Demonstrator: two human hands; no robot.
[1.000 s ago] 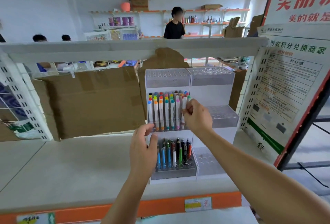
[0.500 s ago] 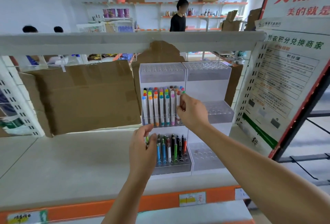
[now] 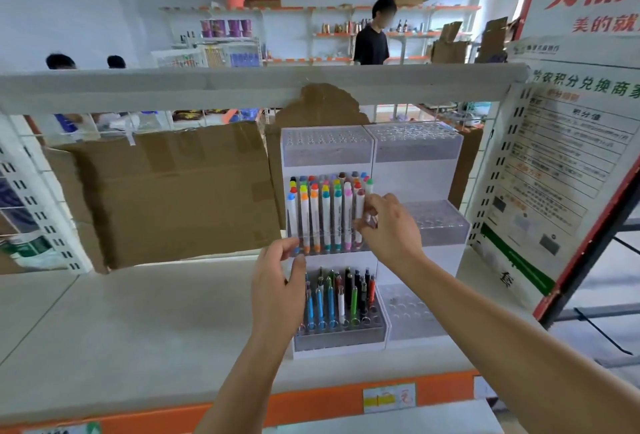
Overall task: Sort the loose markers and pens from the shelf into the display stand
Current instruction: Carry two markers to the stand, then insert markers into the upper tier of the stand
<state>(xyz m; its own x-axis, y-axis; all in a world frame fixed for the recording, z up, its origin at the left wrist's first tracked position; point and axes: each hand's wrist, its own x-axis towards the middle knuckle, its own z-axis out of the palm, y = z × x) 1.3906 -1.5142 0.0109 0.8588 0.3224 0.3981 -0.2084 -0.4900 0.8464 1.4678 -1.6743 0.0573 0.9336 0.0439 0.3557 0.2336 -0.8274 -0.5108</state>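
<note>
A white tiered display stand (image 3: 415,177) stands on the grey shelf (image 3: 121,329). Its middle tier on the left holds several white markers (image 3: 325,215) with coloured caps. The bottom tier holds several coloured pens (image 3: 341,298). My right hand (image 3: 388,229) pinches the rightmost marker in the middle tier, at the row's right end. My left hand (image 3: 277,291) is raised at the stand's left front, fingers loosely curled near the middle tier's lower left corner; I see nothing held in it. The top tier and the right-hand tiers show empty holes.
Brown cardboard (image 3: 173,191) leans behind the shelf at the left. A poster board (image 3: 561,163) stands at the right. An upper shelf edge (image 3: 242,87) crosses above the stand. The shelf's front lip is orange (image 3: 311,406). People stand among distant shelves.
My right hand has stayed at the right end of the marker row, lowering slightly along the marker. My left hand has risen a little towards the middle tier. The camera has tilted.
</note>
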